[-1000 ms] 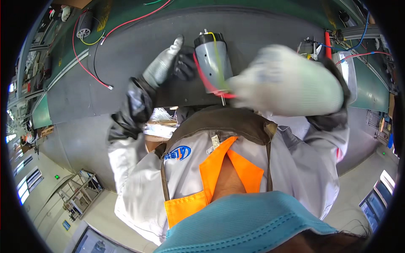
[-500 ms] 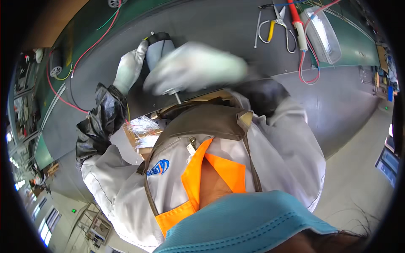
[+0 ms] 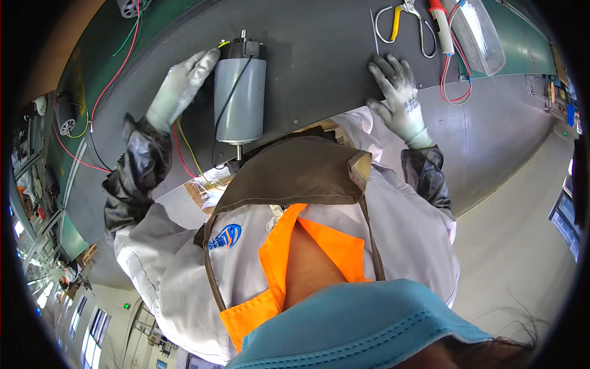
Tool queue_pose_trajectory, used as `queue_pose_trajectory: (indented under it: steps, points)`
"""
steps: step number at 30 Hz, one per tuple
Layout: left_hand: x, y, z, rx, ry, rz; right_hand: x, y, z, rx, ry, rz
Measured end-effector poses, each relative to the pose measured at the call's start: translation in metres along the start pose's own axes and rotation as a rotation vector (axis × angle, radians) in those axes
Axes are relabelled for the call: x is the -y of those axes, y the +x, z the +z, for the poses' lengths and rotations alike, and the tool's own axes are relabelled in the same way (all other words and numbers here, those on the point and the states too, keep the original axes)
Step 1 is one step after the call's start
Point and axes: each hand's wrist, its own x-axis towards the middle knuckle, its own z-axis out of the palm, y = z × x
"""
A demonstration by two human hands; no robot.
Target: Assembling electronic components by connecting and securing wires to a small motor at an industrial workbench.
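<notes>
A grey cylindrical motor (image 3: 239,98) with a black end cap lies on the dark bench, a metal shaft sticking out at each end. Across its body runs a black wire (image 3: 235,92). My gloved left hand (image 3: 187,77) is at the cap's left side, fingers closed together by a short bit of yellow wire (image 3: 223,44); the fingertips partly hide the grip. Red and yellow wires (image 3: 184,150) hang below that wrist over the bench edge. My gloved right hand (image 3: 398,95) rests on the bench, fingers spread, holding nothing, its fingertips near a thin metal rod (image 3: 374,31).
Scissors (image 3: 405,24) with one yellow-wrapped handle lie at the far right, beside a red-and-white tool (image 3: 441,27) with a looped cord and a clear plastic box (image 3: 482,40). More motors with wires stand at left (image 3: 66,117) and far left (image 3: 132,7). The bench's front edge is close to my apron (image 3: 289,172).
My right hand, blurred over the motor before, has moved right onto the bench. The motor now shows in full. My left hand stays by the cap.
</notes>
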Motion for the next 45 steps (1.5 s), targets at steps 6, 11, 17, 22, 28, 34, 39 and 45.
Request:
queue_pose_trajectory:
  steps: [6, 11, 17, 22, 28, 34, 39, 45]
  points:
    - [-0.061, -0.028, 0.006, 0.076, 0.684, -0.065, -0.002, -0.007, -0.016, -0.005, 0.332, 0.104]
    - [-0.049, -0.018, -0.006, 0.204, 0.572, -0.2, -0.014, -0.002, -0.017, 0.092, 0.216, 0.074]
    - [-0.025, -0.019, -0.011, 0.07, 0.153, 0.12, -0.005, -0.017, 0.001, -0.075, 0.082, -0.016]
    - [-0.021, -0.015, -0.044, 0.366, -0.112, -0.398, 0.027, -0.017, -0.013, -0.191, 0.663, 0.359]
    - [-0.08, 0.002, -0.05, 0.536, 0.191, -0.545, 0.064, 0.031, -0.013, -0.262, 1.356, 0.299]
    - [-0.065, -0.014, -0.064, 0.536, -0.113, -0.398, 0.137, 0.134, 0.021, -0.212, 0.286, -0.414]
    - [-0.046, -0.028, -0.043, 0.298, -0.413, -0.266, 0.139, 0.147, 0.03, -0.201, 0.364, -0.358]
    - [-0.032, -0.025, -0.004, -0.019, -0.688, -0.303, 0.137, 0.167, 0.022, 0.01, 0.93, 0.054]
